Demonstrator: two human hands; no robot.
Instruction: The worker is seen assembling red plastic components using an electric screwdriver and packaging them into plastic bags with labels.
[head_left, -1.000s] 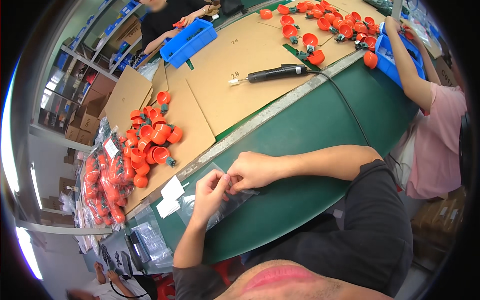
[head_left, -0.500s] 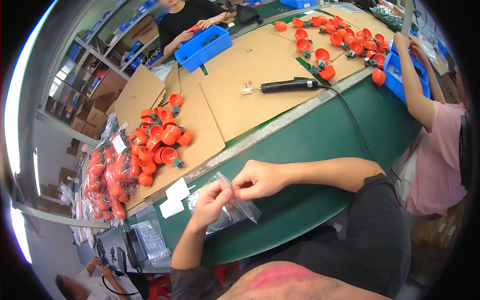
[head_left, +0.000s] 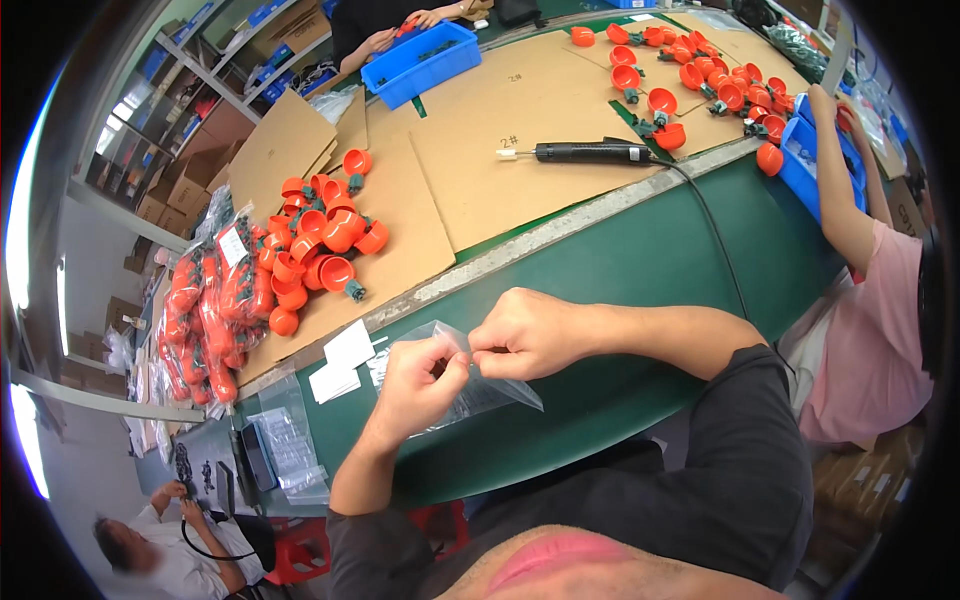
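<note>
A clear plastic bag (head_left: pixel 480 398) hangs between my two hands over the green table. Its upper edge is pinched by my left hand (head_left: pixel 420 380), fingers curled closed. Right beside it, my right hand (head_left: pixel 525 338) is closed on the same edge, the fingertips of both hands almost touching. Whether anything small lies in the bag I cannot make out. White paper cards (head_left: pixel 347 350) rest on the table just left of my left hand. Flat clear bags (head_left: pixel 287 440) lie farther left.
Red cups with dark green fittings (head_left: pixel 320 235) are heaped beside filled bags (head_left: pixel 205 320). A black electric screwdriver (head_left: pixel 590 152) lies on cardboard, its cable (head_left: pixel 712 230) running over the table. More red cups (head_left: pixel 730 95) and blue bins (head_left: pixel 420 65) stand farther off. Co-workers sit around.
The view has shifted slightly. My hands have drawn closer together along the bag's edge, and my fingers are more tightly closed. The bag stays between them.
</note>
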